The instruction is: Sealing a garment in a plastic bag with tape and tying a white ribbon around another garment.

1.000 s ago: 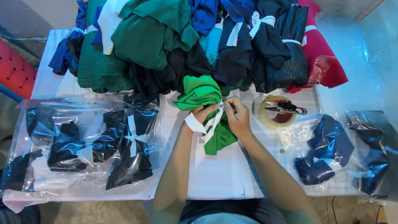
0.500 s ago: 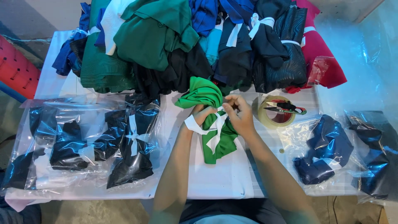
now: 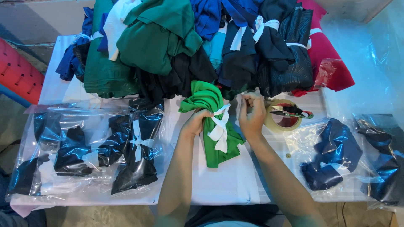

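A bright green fabric bundle [image 3: 207, 101] lies on the white table, tied round its middle with a white strip [image 3: 219, 130] knotted in a bow. My left hand [image 3: 196, 122] grips the bundle on its left side at the tie. My right hand [image 3: 252, 113] is just to the right of the bundle, fingers curled and pinched near the end of the white strip; what it holds is too small to tell.
A heap of tied fabric bundles [image 3: 202, 46] in green, blue, black and red fills the table's far side. Clear plastic bags with dark fabric [image 3: 92, 147] lie left, more bags [image 3: 336, 159] right. A tape roll [image 3: 284, 120] with scissors [image 3: 292, 112] on it sits beside my right hand.
The white strip has gone from loose in both hands to a knotted bow on the green bundle. My right hand has drawn away to the right while my left keeps its grip.
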